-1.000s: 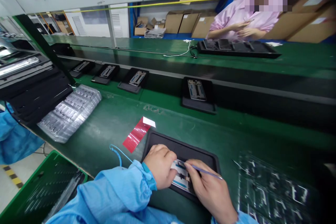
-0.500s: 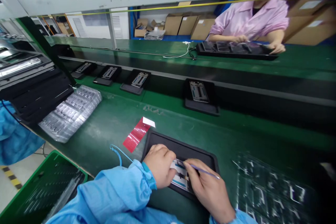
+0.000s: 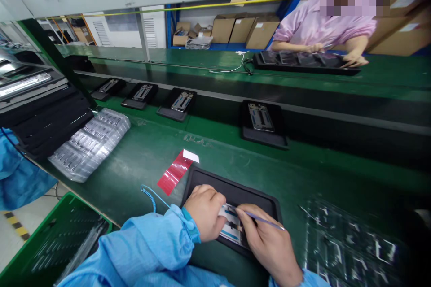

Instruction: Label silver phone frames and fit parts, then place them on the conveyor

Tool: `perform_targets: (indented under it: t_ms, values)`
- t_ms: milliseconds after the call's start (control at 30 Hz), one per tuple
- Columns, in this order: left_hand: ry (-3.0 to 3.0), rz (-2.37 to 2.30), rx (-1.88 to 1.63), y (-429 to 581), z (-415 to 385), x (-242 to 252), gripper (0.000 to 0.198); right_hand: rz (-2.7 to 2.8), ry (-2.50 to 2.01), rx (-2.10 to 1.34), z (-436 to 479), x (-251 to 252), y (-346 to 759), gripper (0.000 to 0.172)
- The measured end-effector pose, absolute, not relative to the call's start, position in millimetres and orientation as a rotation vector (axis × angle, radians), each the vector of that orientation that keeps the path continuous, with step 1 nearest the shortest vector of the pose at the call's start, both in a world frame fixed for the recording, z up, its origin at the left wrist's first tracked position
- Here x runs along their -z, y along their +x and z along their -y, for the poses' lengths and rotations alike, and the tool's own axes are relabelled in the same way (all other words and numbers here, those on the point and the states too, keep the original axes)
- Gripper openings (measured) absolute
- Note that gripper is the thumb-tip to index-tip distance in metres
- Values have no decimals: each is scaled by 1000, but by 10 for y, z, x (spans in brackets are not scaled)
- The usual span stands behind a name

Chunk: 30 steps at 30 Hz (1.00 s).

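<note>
A phone body (image 3: 232,228) with its inner parts exposed lies on a black tray (image 3: 242,186) in front of me. My left hand (image 3: 205,213) is closed over its left edge, the thumb pressing on it. My right hand (image 3: 267,242) is closed in a pen-like grip on a thin purple stick-like tool (image 3: 264,220). Its working end is hidden near the fingertips, over the upper right part of the phone body. From my left wrist runs a coiled blue cord (image 3: 148,195). Just beyond the tray's left corner lies a red film strip (image 3: 175,172) with a white end.
Clear plastic trays stand at right (image 3: 350,242) and left (image 3: 94,143). Black trays with phone bodies (image 3: 261,116) sit along the conveyor (image 3: 208,83). A green crate (image 3: 37,242) is lower left. Across the line, a person in pink (image 3: 303,27) handles a long black tray (image 3: 303,65).
The black trays on the conveyor have shifted a little to the right. Across the line, the person's hands have moved slightly. My own hands and the phone body look nearly still.
</note>
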<state>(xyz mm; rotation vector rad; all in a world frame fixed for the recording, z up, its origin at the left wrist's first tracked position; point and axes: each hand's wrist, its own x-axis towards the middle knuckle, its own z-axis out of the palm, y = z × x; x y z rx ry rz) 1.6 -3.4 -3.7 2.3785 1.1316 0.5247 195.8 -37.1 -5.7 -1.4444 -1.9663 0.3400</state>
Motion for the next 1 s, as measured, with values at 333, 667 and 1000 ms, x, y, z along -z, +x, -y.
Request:
perform_targets:
  t_ms: [333,667,1000]
  values:
    - [2375,-1143,-503,16,35,7,31,2004,-1383,-262,380,51,1946,18]
    - [2381,-1132,-503,13,34,34,32,2031,-1354,-234,381,66,1928,19]
    - [2378,-1148,-486,9,19,29,32,1979,-1530,-285,299,54,1883,25]
